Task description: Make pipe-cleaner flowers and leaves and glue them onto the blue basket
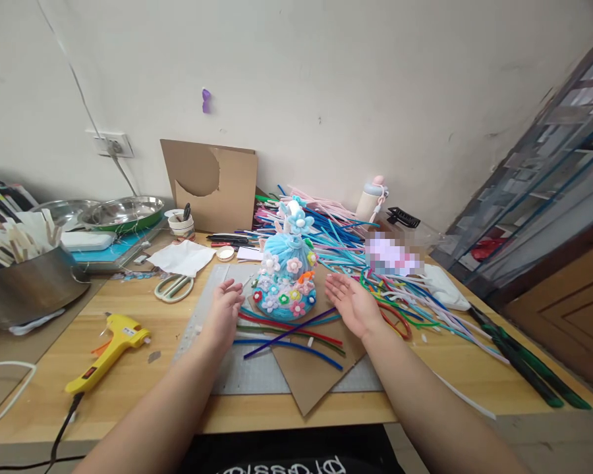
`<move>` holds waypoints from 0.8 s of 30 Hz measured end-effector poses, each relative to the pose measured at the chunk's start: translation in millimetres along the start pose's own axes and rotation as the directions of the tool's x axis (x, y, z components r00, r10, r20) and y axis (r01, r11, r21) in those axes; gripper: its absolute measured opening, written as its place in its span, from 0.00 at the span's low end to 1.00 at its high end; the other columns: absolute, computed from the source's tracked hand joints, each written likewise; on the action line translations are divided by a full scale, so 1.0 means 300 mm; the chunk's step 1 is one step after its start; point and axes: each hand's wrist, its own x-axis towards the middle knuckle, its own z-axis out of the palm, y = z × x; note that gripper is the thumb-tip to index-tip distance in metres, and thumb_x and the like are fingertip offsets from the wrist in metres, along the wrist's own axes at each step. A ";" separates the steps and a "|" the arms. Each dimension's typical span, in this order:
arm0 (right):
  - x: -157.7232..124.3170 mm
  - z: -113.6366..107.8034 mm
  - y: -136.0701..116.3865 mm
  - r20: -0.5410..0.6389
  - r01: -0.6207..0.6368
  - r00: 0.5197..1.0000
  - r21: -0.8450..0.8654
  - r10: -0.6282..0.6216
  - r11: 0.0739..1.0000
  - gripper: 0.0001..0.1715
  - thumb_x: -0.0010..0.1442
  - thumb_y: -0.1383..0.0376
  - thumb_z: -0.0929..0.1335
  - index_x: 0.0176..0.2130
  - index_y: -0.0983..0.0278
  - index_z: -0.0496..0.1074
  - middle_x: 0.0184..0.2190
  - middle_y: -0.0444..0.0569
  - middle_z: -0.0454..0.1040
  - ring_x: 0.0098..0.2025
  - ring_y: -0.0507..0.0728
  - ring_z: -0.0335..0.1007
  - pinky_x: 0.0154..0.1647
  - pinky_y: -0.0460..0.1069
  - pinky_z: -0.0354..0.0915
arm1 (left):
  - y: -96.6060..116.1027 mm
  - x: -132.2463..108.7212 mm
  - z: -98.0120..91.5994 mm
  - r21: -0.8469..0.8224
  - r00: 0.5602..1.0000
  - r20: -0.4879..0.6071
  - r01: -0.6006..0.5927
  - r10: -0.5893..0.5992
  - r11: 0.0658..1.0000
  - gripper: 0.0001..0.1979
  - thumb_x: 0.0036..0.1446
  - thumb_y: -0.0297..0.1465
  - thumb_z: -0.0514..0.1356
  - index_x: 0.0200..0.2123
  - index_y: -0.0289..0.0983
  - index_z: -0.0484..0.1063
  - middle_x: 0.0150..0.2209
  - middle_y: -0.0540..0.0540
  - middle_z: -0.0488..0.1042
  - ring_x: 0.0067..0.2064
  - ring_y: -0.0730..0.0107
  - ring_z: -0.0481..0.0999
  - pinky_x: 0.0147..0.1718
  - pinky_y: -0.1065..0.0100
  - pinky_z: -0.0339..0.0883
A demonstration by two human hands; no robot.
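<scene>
A light blue fuzzy ornament [285, 249], built of pipe cleaners and dotted with small coloured flowers, stands upright in the middle of the table. My left hand [226, 306] is just to its left, fingers slightly curled and holding nothing. On the other side my right hand [353, 303] lies palm up with fingers stretched out, also holding nothing. Neither hand appears to touch the ornament. In front of it several loose pipe cleaners [296, 348] in red, green, purple and blue lie across a cardboard sheet [304, 388] and a grey cutting mat [250, 378].
A yellow glue gun [109, 349] and scissors [174, 288] lie at left, near a metal pot [29, 289] of sticks. Many pipe cleaners [326, 220] pile up behind and right. Large green-handled shears [524, 362] rest at the right edge. Cut cardboard [232, 187] leans on the wall.
</scene>
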 end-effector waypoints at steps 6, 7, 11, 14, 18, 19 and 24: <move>0.045 0.040 0.040 0.082 -0.081 0.993 -0.021 0.083 0.996 0.19 0.63 0.52 0.60 0.44 0.61 0.71 0.53 0.48 0.70 0.61 0.55 0.59 0.62 0.53 0.56 | -0.020 -0.027 0.009 0.028 0.989 0.088 0.113 -0.115 0.993 0.23 0.41 0.16 0.57 0.42 0.40 0.62 0.41 0.43 0.70 0.51 0.66 0.71 0.56 0.63 0.58; 0.051 0.046 0.042 0.101 -0.093 0.990 -0.025 0.095 0.995 0.19 0.63 0.53 0.60 0.44 0.61 0.72 0.53 0.48 0.70 0.61 0.54 0.59 0.61 0.52 0.57 | -0.019 -0.031 0.011 0.035 0.986 0.105 0.124 -0.127 0.992 0.24 0.41 0.15 0.57 0.42 0.40 0.62 0.41 0.43 0.70 0.49 0.66 0.72 0.56 0.64 0.58; 0.048 0.056 0.040 0.153 -0.131 0.979 -0.041 0.135 0.991 0.24 0.64 0.51 0.59 0.49 0.63 0.70 0.54 0.50 0.69 0.60 0.53 0.59 0.61 0.50 0.56 | -0.006 -0.033 0.017 0.040 0.979 0.142 0.142 -0.147 0.989 0.25 0.40 0.15 0.56 0.44 0.39 0.63 0.42 0.42 0.70 0.49 0.65 0.72 0.56 0.63 0.59; 0.030 0.050 0.035 0.144 -0.153 0.977 -0.047 0.158 0.987 0.32 0.62 0.46 0.59 0.54 0.64 0.66 0.57 0.53 0.66 0.61 0.55 0.58 0.61 0.52 0.56 | 0.003 -0.019 0.023 0.023 0.977 0.149 0.151 -0.153 0.988 0.27 0.38 0.15 0.54 0.44 0.39 0.63 0.44 0.41 0.70 0.51 0.64 0.71 0.55 0.62 0.60; 0.015 0.039 0.027 0.135 -0.181 0.973 -0.054 0.187 0.982 0.37 0.60 0.44 0.59 0.59 0.63 0.59 0.57 0.56 0.65 0.58 0.57 0.62 0.59 0.55 0.58 | 0.009 0.012 0.037 -0.004 0.979 0.155 0.139 -0.136 0.990 0.28 0.34 0.16 0.53 0.43 0.39 0.63 0.43 0.41 0.71 0.51 0.65 0.71 0.54 0.63 0.60; 0.013 0.037 0.025 0.130 -0.188 0.972 -0.060 0.194 0.980 0.37 0.60 0.44 0.60 0.60 0.63 0.58 0.56 0.57 0.66 0.57 0.57 0.64 0.58 0.56 0.60 | 0.009 0.022 0.042 -0.010 0.979 0.158 0.133 -0.130 0.991 0.29 0.34 0.16 0.53 0.44 0.38 0.64 0.42 0.41 0.71 0.51 0.65 0.71 0.54 0.64 0.60; -0.004 0.032 0.009 0.098 -0.209 0.970 -0.128 0.222 0.970 0.34 0.62 0.49 0.59 0.61 0.63 0.55 0.44 0.58 0.73 0.44 0.59 0.73 0.50 0.58 0.66 | 0.004 0.061 0.067 -0.044 0.978 0.188 0.105 -0.095 0.994 0.34 0.31 0.15 0.51 0.46 0.39 0.63 0.37 0.45 0.72 0.46 0.65 0.74 0.52 0.65 0.62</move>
